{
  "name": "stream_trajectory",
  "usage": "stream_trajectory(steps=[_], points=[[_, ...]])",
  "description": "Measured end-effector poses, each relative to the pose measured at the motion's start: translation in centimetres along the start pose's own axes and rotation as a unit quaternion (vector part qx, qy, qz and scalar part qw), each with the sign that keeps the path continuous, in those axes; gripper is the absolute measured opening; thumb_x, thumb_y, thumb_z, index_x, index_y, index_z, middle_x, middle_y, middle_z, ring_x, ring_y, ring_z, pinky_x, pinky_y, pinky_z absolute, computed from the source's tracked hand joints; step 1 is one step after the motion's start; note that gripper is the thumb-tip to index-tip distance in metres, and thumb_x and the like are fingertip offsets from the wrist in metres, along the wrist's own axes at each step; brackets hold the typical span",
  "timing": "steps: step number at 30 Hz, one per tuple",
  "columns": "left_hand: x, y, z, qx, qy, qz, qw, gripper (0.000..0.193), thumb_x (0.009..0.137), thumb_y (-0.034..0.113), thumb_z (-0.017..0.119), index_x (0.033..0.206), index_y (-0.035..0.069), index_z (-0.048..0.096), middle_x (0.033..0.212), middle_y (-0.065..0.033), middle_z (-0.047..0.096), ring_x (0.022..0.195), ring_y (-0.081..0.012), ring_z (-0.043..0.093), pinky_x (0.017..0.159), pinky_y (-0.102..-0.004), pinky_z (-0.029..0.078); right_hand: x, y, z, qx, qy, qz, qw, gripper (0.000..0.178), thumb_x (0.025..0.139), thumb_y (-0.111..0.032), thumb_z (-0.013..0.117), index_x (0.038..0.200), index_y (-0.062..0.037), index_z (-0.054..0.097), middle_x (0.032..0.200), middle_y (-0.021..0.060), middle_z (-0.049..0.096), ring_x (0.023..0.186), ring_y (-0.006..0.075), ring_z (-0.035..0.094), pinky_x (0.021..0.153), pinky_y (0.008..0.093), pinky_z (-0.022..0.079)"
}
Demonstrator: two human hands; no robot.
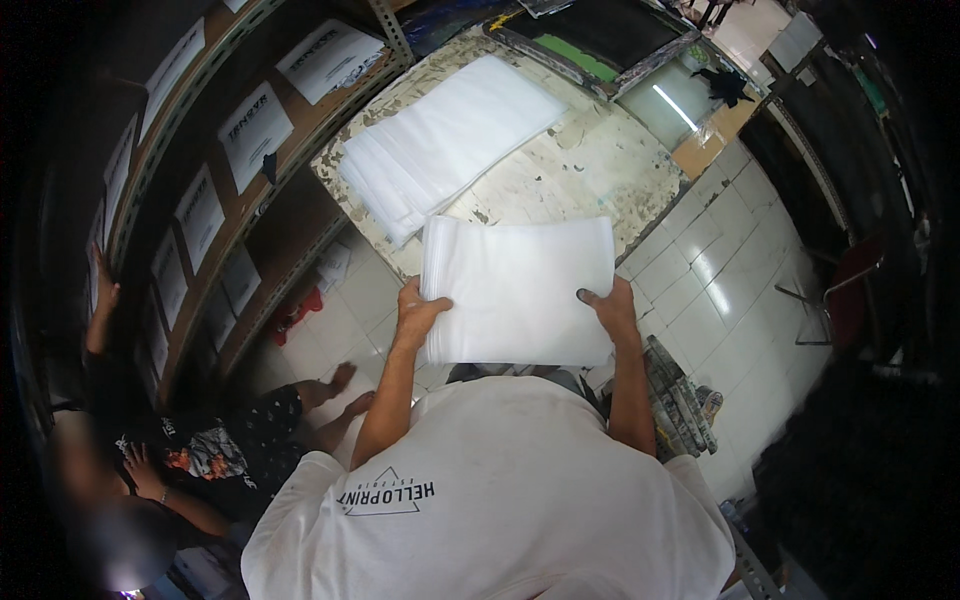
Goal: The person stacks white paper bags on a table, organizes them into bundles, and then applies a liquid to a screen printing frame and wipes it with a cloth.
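Observation:
Between my two hands is a stack of white translucent plastic bags (518, 290), held level in front of me at the table's near edge. My left hand (420, 312) grips its left side, thumb on top and fingers hidden beneath. On the right side, my right hand (612, 308) pinches the stack the same way, with a dark mark on the thumb. Just beyond, a second, fanned pile of the same white bags (455, 135) lies at an angle on the worn, paint-chipped table (580, 170).
Shelves at left hold printed white sheets (255, 135). A dark-framed screen (600, 45) rests at the table's far side. Another person (215, 450) in dark clothes is at lower left, one hand on the shelf. A red chair (855, 280) stands right, on the tiled floor (700, 260).

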State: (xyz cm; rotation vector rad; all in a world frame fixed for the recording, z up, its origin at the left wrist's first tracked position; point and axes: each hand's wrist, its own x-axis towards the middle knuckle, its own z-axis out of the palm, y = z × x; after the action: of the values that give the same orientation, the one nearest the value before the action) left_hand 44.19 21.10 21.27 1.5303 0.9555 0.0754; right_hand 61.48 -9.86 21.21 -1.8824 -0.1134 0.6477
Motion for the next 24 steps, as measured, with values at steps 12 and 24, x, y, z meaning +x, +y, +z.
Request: stream_trajectory(steps=[12, 24], points=[[-1.1, 3.1, 1.4, 0.221, 0.019, 0.056, 0.973, 0.039, 0.062, 0.014, 0.071, 0.095, -0.006, 0.065, 0.084, -0.0166, 0.07, 0.072, -0.0231, 0.067, 0.07, -0.0331, 0.053, 0.5, -1.2, 1.6, -0.153, 0.021, -0.141, 0.978, 0.029, 0.08, 0.001, 0.069, 0.108, 0.0061, 0.066, 0.097, 0.0168, 0.072, 0.084, 0.0202, 0.067, 0.079, 0.0325, 0.051], [-3.7, 5.3, 0.0, -0.095, 0.086, 0.249, 0.96, 0.048, 0.074, 0.0, 0.076, 0.118, -0.003, 0.055, 0.107, -0.0122, 0.065, 0.098, -0.022, 0.064, 0.087, -0.0335, 0.052, -1.0, -3.1, -1.2, 0.14, 0.134, -0.25, 0.949, 0.02, 0.089, -0.004, 0.068, 0.106, 0.0067, 0.066, 0.097, 0.0083, 0.07, 0.088, 0.014, 0.063, 0.081, 0.0286, 0.05]])
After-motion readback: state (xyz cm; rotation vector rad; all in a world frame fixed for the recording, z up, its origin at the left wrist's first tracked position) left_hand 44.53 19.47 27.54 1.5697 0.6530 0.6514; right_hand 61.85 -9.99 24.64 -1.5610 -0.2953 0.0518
